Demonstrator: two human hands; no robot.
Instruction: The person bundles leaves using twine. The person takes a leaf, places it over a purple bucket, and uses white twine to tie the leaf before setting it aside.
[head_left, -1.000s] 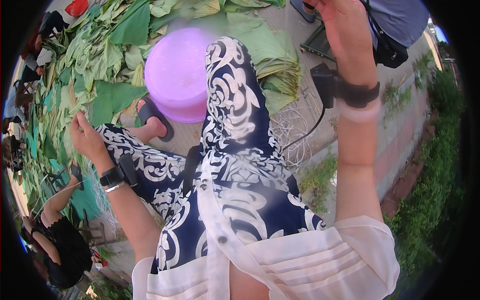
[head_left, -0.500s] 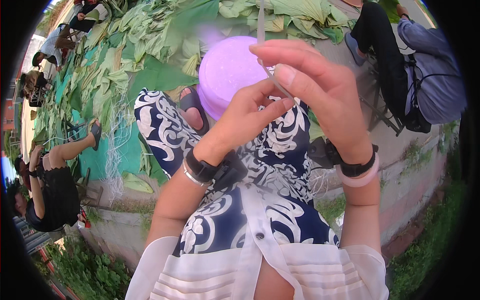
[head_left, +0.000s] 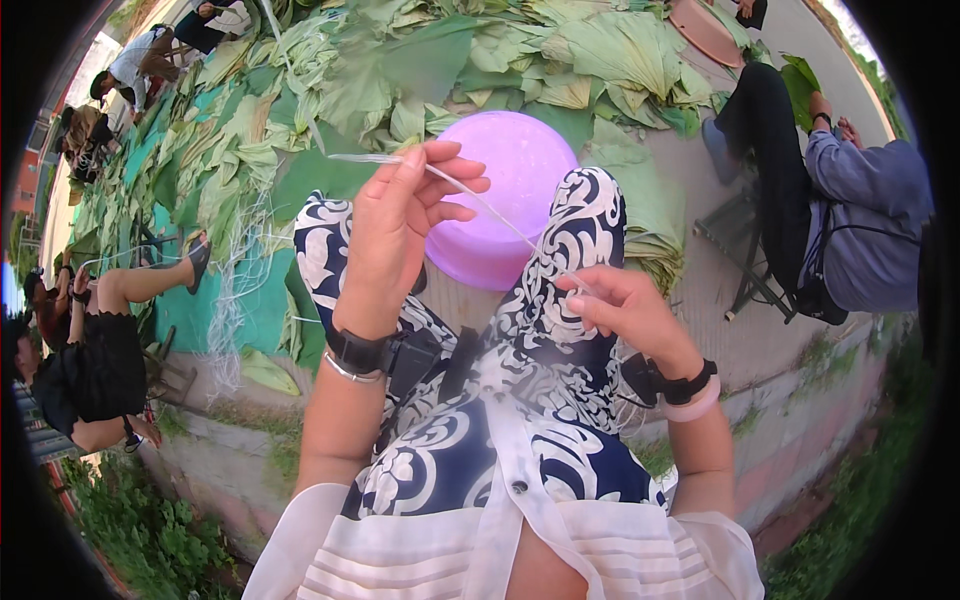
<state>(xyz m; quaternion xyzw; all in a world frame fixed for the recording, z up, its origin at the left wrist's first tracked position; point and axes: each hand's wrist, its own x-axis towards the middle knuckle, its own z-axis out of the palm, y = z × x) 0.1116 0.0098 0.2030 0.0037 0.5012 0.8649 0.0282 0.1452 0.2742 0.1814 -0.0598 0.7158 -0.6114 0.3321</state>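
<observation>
A thin white plastic strip (head_left: pixel 480 203) runs slantwise between my two hands above my lap. My left hand (head_left: pixel 392 225) is raised and pinches it between thumb and forefinger, the other fingers loosely curled. Beyond that pinch the strip bends and goes up toward the top left, out of view. Lower and to the right, my right hand (head_left: pixel 632 312) grips the strip between thumb and fingers. Between my knees, behind the strip, stands a light purple plastic basin (head_left: pixel 505 185).
Large green leaves (head_left: pixel 590 60) lie spread ahead and left. A tangle of white strips (head_left: pixel 235 290) rests on green sheeting (head_left: pixel 185 325). One person (head_left: pixel 865 215) sits at right with a leaf; others (head_left: pixel 95 360) sit at left. A brownish basin (head_left: pixel 705 30) stands far right.
My hands, close together before, have moved apart: the left up and leftward, the right downward. The strip now stretches between them. The purple basin shows more fully.
</observation>
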